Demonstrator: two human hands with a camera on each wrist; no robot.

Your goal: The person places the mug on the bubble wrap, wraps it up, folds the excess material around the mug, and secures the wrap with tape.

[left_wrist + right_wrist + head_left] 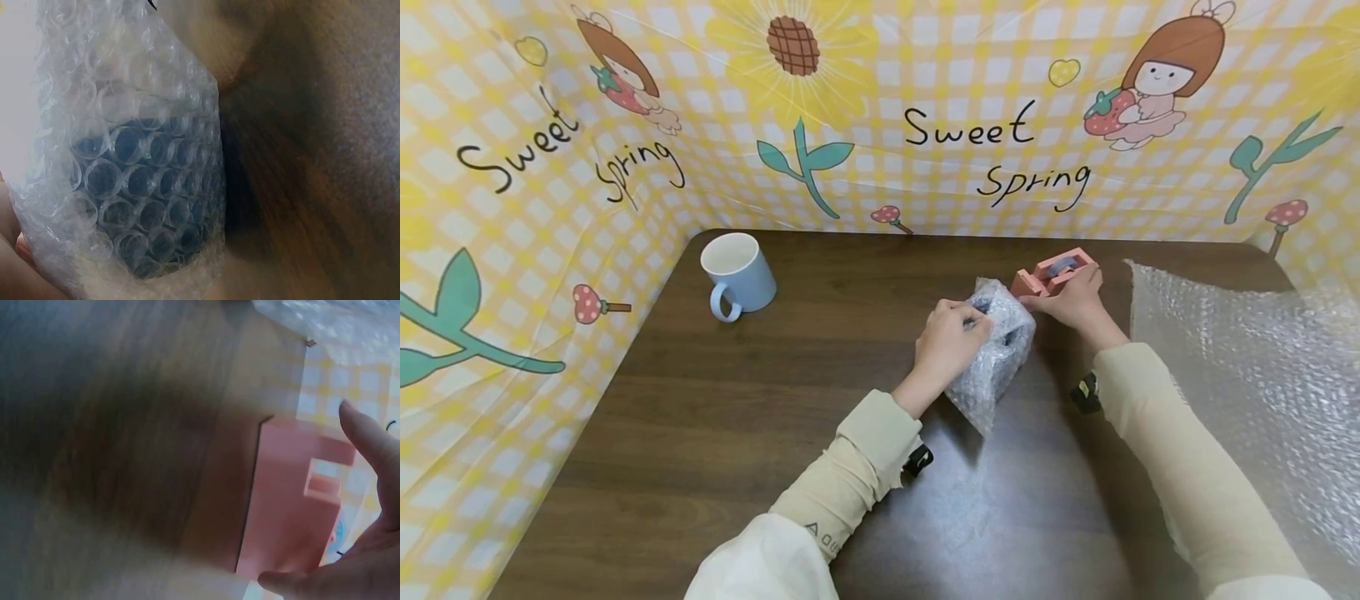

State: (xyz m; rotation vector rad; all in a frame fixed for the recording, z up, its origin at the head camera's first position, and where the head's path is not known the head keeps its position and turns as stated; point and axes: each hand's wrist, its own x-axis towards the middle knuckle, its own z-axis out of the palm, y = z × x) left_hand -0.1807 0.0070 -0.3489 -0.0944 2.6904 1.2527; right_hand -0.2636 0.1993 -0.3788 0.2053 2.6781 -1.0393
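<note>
My left hand pinches the top of a bubble-wrapped bundle on the table. Through the clear bubbles, in the left wrist view, a dark blue thing shows; the wrap blurs its shape. Just behind the bundle, my right hand grips a pink tape dispenser with a roll of tape in it. The right wrist view has the thumb and a finger at opposite ends of the dispenser.
A light blue mug stands upright at the back left, handle toward the front. A large sheet of bubble wrap covers the right side of the brown table. A yellow checked cloth hangs around the back and sides.
</note>
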